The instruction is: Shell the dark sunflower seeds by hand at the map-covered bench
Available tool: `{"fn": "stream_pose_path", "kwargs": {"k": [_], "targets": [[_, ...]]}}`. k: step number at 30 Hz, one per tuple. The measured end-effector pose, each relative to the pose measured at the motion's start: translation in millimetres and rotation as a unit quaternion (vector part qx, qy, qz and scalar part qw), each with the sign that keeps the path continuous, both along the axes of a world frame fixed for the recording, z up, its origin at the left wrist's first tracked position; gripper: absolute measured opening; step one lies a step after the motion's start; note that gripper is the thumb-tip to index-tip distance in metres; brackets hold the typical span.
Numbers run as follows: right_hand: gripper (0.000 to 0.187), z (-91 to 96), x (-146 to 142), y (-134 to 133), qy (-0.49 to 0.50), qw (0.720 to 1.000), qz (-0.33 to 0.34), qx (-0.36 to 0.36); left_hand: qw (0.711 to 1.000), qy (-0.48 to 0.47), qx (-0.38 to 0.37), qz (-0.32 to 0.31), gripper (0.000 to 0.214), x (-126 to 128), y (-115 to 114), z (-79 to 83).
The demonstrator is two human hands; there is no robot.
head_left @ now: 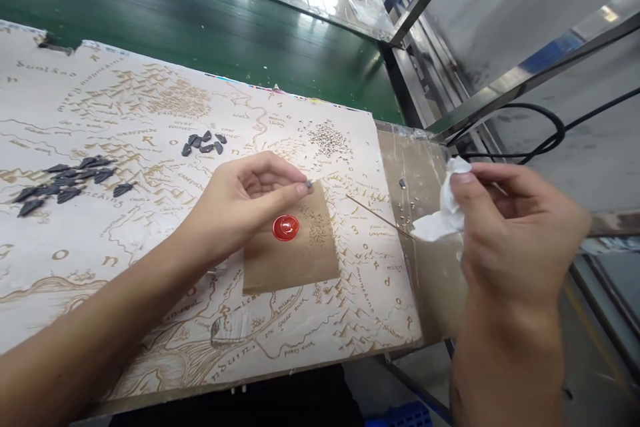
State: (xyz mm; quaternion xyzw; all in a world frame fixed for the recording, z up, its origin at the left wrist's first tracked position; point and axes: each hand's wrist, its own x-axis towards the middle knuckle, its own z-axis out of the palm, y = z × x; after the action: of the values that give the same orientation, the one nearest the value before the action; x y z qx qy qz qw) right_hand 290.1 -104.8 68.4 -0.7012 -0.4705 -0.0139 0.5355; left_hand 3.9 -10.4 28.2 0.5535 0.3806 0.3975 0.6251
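Fingers point(295, 190) of left hand point(245, 203) pinch one tiny dark piece point(309, 183); right hand point(510, 233) fingers grip one white tissue point(440, 213).

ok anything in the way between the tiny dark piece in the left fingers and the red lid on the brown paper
Nothing visible stands in the way. The tiny dark grey piece pinched in the left hand's fingers sits just above the glossy red round lid resting on the brown kraft paper square.
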Motion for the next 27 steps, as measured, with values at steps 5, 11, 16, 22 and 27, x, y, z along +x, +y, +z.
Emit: {"fn": "stream_pose_path", "kwargs": {"k": [5, 11, 16, 22, 27], "targets": [[0.002, 11.4, -80, 11, 0.132, 0.966, 0.202, -0.097, 0.999, -0.048, -0.014, -0.01, 0.015, -3, -2, -3.8], [0.008, -5.2, -111, 24, 0.21, 0.93, 0.27, -0.135, 0.997, -0.066, -0.029, -0.015, 0.021, -6, -3, -2.5], [0.012, -10.9, -116, 26, 0.193, 0.944, 0.243, -0.113, 0.998, -0.052, -0.02, -0.007, 0.022, -5, -5, 0.1], [0.012, -16.4, -121, 26, 0.227, 0.941, 0.232, -0.095, 0.998, -0.057, -0.008, 0.009, 0.026, -1, -10, 1.4], [0.013, -18.9, -122, 26, 0.243, 0.935, 0.244, -0.086, 0.998, -0.067, -0.011, -0.003, 0.029, -1, -11, 2.3]]}}
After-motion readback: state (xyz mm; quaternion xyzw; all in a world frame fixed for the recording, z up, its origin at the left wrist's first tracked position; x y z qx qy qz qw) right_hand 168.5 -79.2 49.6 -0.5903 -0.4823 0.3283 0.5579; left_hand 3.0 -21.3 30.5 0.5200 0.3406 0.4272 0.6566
